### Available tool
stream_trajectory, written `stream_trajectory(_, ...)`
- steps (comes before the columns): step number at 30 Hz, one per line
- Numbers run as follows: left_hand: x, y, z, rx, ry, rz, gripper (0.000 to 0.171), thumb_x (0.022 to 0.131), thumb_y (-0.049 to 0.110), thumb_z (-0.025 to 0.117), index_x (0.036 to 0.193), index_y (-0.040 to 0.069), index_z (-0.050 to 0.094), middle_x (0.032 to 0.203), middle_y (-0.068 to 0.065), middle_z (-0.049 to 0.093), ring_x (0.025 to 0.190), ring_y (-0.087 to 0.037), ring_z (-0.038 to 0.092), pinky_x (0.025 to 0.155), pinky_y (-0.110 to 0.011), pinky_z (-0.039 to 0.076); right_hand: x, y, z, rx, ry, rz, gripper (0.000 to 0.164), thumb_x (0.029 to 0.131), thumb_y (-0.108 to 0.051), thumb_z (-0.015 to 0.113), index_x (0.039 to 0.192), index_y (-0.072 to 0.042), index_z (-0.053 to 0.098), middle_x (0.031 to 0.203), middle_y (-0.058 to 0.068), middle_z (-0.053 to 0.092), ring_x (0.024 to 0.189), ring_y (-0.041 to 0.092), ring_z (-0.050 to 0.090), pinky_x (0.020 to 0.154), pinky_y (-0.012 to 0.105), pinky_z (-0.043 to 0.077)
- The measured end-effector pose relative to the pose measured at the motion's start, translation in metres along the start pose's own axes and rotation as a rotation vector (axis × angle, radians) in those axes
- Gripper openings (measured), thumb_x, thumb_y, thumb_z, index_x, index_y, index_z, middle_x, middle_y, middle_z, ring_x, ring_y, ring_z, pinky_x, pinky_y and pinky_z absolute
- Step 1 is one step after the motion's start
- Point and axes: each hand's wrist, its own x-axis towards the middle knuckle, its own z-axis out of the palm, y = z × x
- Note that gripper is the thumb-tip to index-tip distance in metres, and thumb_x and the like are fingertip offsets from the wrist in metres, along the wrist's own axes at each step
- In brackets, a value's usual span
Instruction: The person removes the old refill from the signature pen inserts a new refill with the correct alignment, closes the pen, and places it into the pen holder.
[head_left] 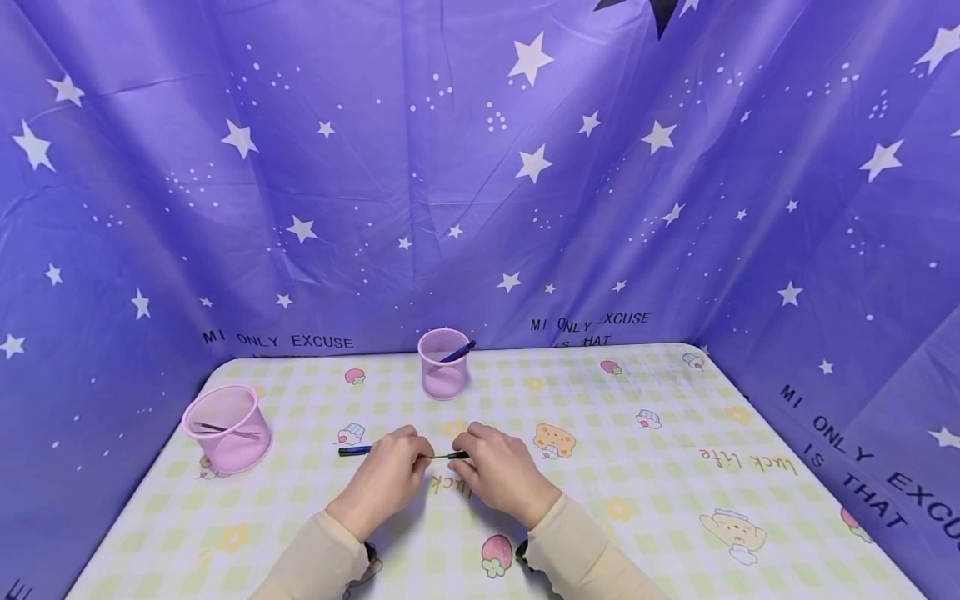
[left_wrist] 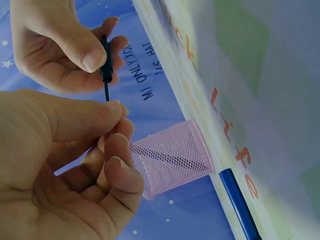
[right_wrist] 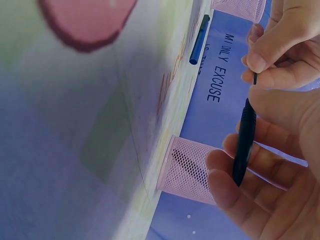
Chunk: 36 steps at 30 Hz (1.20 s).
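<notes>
Both hands meet low over the middle of the table. My left hand (head_left: 390, 471) pinches a thin pen refill (left_wrist: 106, 91) between thumb and fingertips. From its other end, the refill runs into a black tapered pen barrel (right_wrist: 244, 142), which my right hand (head_left: 497, 468) holds with thumb and fingers. The refill's far part is hidden behind the left fingers. A blue pen tube (head_left: 354, 451) lies on the table just left of the left hand; it shows as well in the right wrist view, where the tube (right_wrist: 200, 40) is whole.
Behind the hands stands a pink mesh pen cup (head_left: 442, 382) with a blue pen (head_left: 459, 352) leaning in it. Another pink mesh cup (head_left: 238, 450) at the left holds a thin dark stick (head_left: 212, 427). A checked cloth (head_left: 660, 483) covers the table; a purple star curtain (head_left: 405, 167) hangs behind.
</notes>
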Motion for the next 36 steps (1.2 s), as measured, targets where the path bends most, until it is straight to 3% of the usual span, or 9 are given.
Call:
stream_trajectory(12,-0.001,0.0025,0.002,-0.001,0.008,0.027,0.018,0.078,-0.007,0.065,0.077,0.009,0.072,0.069,0.008,0.049,0.061,-0.004,0.047,0.056,-0.02,0.044,-0.0008,-0.0005,-0.0009,0.031,-0.018,-0.019,0.008,0.091,-0.02,0.065,0.096,-0.021,0.071,0.086,-0.009,0.058,0.07,0.005,0.055,0.054,0.023,0.045)
stream_trajectory(20,-0.0009,0.0029,0.0031,-0.015,-0.006,0.035,0.018,0.078,-0.007,0.065,0.076,0.009,0.071,0.067,0.009,0.047,0.059,-0.003,0.044,0.054,-0.019,0.041,-0.0011,-0.001,-0.0018,0.025,-0.023,-0.023,0.008,0.091,-0.026,0.065,0.094,-0.022,0.07,0.085,-0.009,0.057,0.069,0.005,0.053,0.053,0.024,0.045)
stream_trajectory(36,-0.0019,0.0063,0.0035,-0.017,-0.013,0.056,0.019,0.077,-0.007,0.065,0.075,0.011,0.07,0.066,0.01,0.044,0.058,-0.003,0.042,0.053,-0.018,0.04,-0.0007,-0.0032,0.0015,-0.025,0.045,0.01,0.004,0.088,-0.024,0.067,0.085,-0.022,0.068,0.074,-0.011,0.051,0.061,0.004,0.049,0.046,0.024,0.039)
